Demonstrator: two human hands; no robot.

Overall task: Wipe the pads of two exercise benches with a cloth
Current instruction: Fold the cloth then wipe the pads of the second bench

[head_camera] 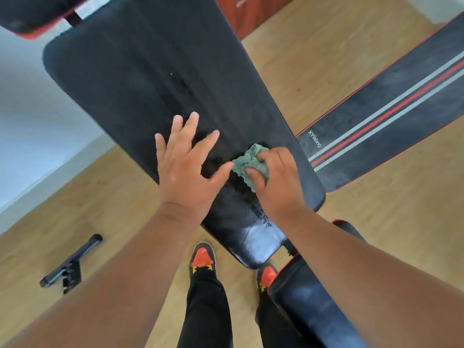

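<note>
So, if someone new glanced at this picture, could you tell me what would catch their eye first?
Probably the two bare hands in the middle: the right hand grips a bunched green cloth on the big black bench pad, while the left hand lies beside it with fingers spread. Next, the second bench at right, black with red and grey stripes, and the red-toed shoes on the wooden floor below.

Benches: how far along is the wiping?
In hand: the right hand grips the green cloth on the big black pad, while the left hand lies open on it. Its near end looks shiny, perhaps already wiped. Left: the striped pad beside it looks dusty and untouched.
</note>
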